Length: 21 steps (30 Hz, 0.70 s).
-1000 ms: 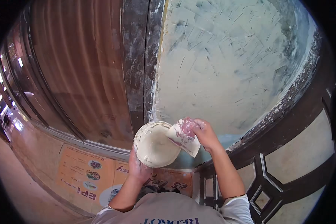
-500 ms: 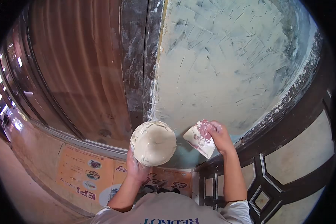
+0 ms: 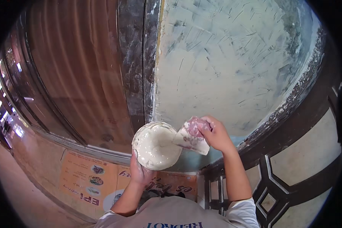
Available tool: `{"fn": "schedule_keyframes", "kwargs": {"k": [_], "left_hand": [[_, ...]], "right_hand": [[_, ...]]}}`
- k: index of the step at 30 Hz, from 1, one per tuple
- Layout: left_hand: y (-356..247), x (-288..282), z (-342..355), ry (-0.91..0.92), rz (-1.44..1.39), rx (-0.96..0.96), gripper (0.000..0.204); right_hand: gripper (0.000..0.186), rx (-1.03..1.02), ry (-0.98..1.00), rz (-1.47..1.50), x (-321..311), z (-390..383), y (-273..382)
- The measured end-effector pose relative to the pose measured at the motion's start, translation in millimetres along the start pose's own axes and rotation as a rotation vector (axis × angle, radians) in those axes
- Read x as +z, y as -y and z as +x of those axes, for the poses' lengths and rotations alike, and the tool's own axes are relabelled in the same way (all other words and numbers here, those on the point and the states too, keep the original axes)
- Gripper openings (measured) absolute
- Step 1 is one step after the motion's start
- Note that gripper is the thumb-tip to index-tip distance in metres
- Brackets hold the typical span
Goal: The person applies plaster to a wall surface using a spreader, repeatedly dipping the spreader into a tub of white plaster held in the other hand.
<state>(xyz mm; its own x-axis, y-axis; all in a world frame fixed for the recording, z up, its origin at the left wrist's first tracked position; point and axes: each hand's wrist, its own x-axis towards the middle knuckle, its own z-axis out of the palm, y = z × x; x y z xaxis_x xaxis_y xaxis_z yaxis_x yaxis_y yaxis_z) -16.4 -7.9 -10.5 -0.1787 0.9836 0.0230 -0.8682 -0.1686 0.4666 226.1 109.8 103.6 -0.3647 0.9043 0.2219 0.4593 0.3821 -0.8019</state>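
My left hand (image 3: 140,169) is closed round the side of a round bowl (image 3: 152,148) of creamy white paste with a smeared rim. My right hand (image 3: 215,135) grips a flat, pink spreader (image 3: 193,140) caked with white paste, its lower left edge at the bowl's right rim. Both are held out in front of a pale panel (image 3: 224,68) covered in patchy filler and short dark marks.
A brown glazed door (image 3: 76,72) with a dark, scuffed frame (image 3: 135,60) stands at left. A dark lattice with pale panels (image 3: 300,148) curves along the right. An orange printed banner (image 3: 79,174) lies below. A floor (image 3: 15,163) runs off at far left.
My right hand and spreader first moved right, away from the bowl, and have since come back left to its rim. The bowl and my left hand have shifted only slightly.
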Motion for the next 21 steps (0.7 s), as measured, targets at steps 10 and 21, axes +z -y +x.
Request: {"fn": "schedule_keyframes", "kwargs": {"k": [10,21], "left_hand": [[-1,-3,-5,-0.021,0.099,-0.099,0.060],[3,-5,-2,-0.006,0.105,-0.123,0.060]], "right_hand": [[0.021,-0.099,0.111,-0.108,11,9,31],[0.021,-0.049,-0.077,-0.116,3,13,26]]}}
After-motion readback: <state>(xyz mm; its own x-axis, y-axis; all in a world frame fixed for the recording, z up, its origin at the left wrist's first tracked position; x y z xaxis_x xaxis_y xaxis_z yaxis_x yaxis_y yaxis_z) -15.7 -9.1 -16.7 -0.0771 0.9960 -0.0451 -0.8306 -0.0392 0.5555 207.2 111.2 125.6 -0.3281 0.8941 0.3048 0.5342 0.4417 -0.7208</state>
